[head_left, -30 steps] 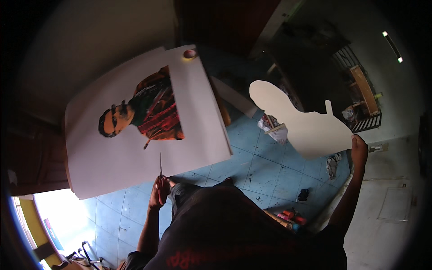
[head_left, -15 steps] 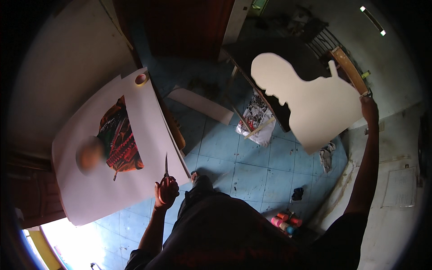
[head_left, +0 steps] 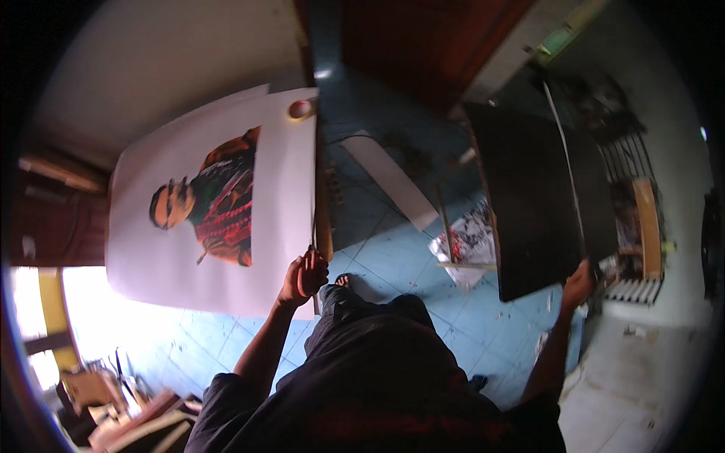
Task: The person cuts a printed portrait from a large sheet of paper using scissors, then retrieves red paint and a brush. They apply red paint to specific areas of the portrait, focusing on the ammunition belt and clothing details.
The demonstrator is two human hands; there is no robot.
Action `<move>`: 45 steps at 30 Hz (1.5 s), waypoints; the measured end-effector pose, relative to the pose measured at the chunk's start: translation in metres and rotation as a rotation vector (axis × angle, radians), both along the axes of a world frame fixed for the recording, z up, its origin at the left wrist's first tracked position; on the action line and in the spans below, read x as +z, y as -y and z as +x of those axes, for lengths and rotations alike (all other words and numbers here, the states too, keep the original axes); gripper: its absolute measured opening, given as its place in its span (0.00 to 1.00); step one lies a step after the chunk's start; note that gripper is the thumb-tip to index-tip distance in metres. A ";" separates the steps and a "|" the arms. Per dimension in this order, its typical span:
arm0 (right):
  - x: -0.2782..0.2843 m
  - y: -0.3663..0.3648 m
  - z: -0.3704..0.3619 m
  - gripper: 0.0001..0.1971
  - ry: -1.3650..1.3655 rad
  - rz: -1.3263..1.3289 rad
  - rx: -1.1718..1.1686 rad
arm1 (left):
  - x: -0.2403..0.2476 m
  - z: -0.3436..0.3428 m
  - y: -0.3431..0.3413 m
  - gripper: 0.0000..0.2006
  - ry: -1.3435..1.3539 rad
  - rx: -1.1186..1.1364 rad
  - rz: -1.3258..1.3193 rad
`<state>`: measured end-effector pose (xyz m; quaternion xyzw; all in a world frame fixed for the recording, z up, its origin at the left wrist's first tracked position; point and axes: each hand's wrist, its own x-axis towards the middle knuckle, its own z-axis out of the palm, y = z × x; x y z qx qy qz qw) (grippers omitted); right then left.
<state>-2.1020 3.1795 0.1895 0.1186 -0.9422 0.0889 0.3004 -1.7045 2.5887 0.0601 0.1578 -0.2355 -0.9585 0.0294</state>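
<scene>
My left hand (head_left: 300,283) is closed round the red handles of a pair of scissors (head_left: 310,273), whose blades point away from me. It is beside the near right corner of a large white sheet (head_left: 158,283), which bears a printed picture of a person (head_left: 223,200). Out to the right, my right hand (head_left: 578,284) grips the near end of a pale cut-out board (head_left: 568,158). The board is seen almost edge-on, as a thin light line over a dark tabletop (head_left: 529,204). Its flat faces are hidden from this angle.
A roll of tape (head_left: 300,110) lies on the sheet's far right corner. Between the two tables, a white strip (head_left: 393,181) and a printed plastic bag (head_left: 464,245) lie on blue floor tiles (head_left: 423,332). A metal rack (head_left: 634,291) and wood scraps (head_left: 136,430) stand at the sides.
The cut-out board has turned from broad face to edge-on, and my right hand has moved left and nearer. The view has swung; the scissors have come to the sheet's right edge.
</scene>
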 end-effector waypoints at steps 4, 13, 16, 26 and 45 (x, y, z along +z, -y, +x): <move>-0.161 -0.011 0.000 0.21 0.459 -0.038 0.064 | -0.013 0.008 -0.013 0.24 0.041 0.209 -0.059; -0.268 0.103 0.031 0.23 0.944 -0.299 0.287 | -0.019 0.048 -0.113 0.25 0.458 0.771 0.001; -0.222 0.140 -0.001 0.24 0.906 -0.401 0.342 | -0.030 0.032 -0.118 0.22 0.342 0.684 0.011; -0.135 0.092 0.042 0.29 0.719 -0.362 0.238 | -0.025 -0.147 -0.075 0.10 0.177 -0.128 -0.675; -0.237 -0.202 0.585 0.28 1.304 -0.653 -0.857 | -0.103 -0.513 -0.470 0.39 -0.224 -0.655 -2.274</move>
